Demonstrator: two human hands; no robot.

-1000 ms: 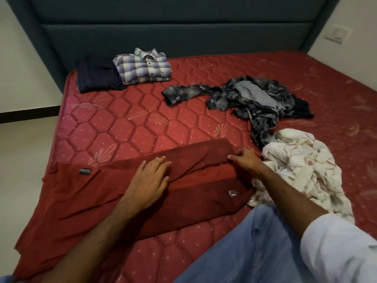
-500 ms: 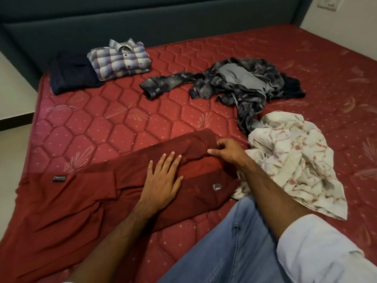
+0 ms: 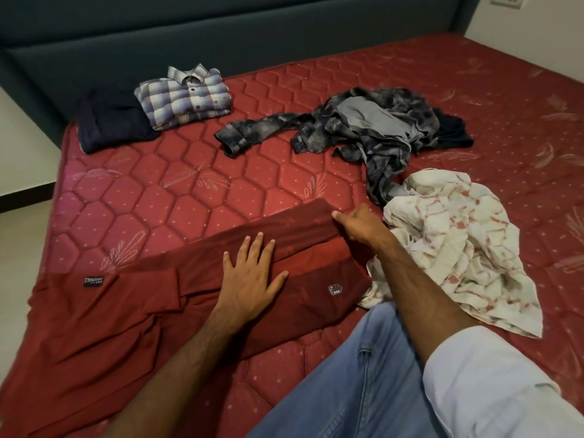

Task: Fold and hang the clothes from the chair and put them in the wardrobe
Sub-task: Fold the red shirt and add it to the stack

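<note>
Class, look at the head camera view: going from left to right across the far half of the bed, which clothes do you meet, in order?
Folded navy garment → folded checked shirt → crumpled grey patterned shirt → dark garment peeking out behind its right side.

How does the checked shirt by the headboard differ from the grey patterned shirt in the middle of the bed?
The checked shirt is folded into a neat rectangle with its collar on top; the grey shirt lies crumpled, one sleeve stretched out to the left. The checked shirt is pale blue and white; the grey shirt is dark and mottled. The checked shirt sits beside a folded navy garment. Both lie on the red mattress, untouched by either hand.
</note>
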